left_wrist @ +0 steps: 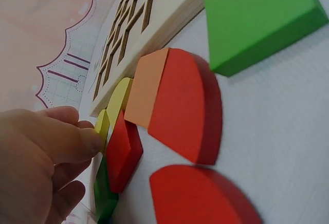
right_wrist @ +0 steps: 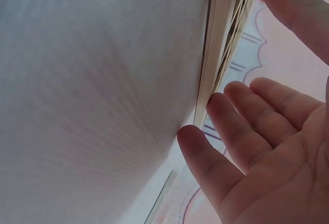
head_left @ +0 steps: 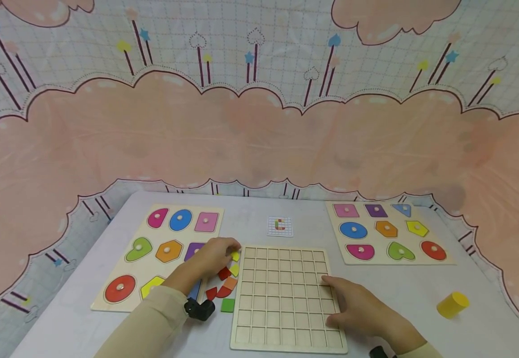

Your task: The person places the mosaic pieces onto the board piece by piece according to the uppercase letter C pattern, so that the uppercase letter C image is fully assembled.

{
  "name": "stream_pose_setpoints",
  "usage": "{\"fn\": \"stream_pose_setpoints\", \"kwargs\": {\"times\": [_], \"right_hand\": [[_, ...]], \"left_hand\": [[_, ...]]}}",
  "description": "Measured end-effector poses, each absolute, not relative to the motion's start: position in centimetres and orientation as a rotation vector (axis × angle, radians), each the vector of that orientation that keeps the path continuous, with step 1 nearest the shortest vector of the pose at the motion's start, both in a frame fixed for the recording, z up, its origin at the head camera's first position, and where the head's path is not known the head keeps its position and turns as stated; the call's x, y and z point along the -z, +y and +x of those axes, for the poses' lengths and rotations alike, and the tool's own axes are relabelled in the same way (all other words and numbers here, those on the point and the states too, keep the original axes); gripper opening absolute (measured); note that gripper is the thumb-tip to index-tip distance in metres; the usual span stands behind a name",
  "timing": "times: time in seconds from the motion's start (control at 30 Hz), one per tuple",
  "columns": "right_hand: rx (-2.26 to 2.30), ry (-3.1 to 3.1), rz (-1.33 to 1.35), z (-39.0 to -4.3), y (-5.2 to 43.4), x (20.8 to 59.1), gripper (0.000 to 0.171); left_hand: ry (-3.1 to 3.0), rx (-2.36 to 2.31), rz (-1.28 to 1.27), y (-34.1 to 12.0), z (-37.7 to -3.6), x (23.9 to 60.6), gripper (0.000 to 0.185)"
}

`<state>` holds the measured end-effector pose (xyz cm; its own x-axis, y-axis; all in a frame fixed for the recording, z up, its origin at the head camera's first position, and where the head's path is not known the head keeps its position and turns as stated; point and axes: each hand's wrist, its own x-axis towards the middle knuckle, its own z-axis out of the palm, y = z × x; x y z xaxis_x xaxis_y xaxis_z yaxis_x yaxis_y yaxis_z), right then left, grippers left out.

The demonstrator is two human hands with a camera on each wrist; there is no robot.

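My left hand (head_left: 214, 256) is at the upper left edge of a wooden grid board (head_left: 284, 298). Its thumb and fingers pinch a small yellow block (left_wrist: 102, 127), partly covered by the fingertips. Just beside it lie another yellow block (left_wrist: 119, 99), a red block (left_wrist: 124, 154) and a dark green one (left_wrist: 104, 196). Closer to the wrist camera are an orange block (left_wrist: 146, 85), a red rounded block (left_wrist: 180, 106) against it, and a green square block (head_left: 227, 305). My right hand (head_left: 362, 306) has its fingers spread and fingertips at the board's right edge.
Shape puzzle boards stand at left (head_left: 107, 301) and right (head_left: 398, 259), filled with coloured knobbed pieces. A small card (head_left: 279, 226) with a coloured grid pattern lies behind the grid board. A yellow cylinder (head_left: 453, 305) rests at the right. A patterned cloth hangs behind the table.
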<state>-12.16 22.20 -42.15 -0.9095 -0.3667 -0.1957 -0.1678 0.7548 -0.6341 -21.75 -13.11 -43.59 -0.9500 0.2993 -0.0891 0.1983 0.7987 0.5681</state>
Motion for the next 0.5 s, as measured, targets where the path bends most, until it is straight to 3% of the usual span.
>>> {"fn": "stream_pose_setpoints", "kwargs": {"times": [0.2, 0.5], "right_hand": [[0.903, 2.647, -0.415, -12.17, 22.17, 42.24, 0.084], [0.894, 2.652, -0.481, -12.29, 22.39, 42.28, 0.083]], "left_hand": [[2.831, -0.858, 0.409, -13.18, -21.94, 43.75, 0.027], [2.806, -0.873, 0.391, -13.15, -21.75, 43.62, 0.038]]}}
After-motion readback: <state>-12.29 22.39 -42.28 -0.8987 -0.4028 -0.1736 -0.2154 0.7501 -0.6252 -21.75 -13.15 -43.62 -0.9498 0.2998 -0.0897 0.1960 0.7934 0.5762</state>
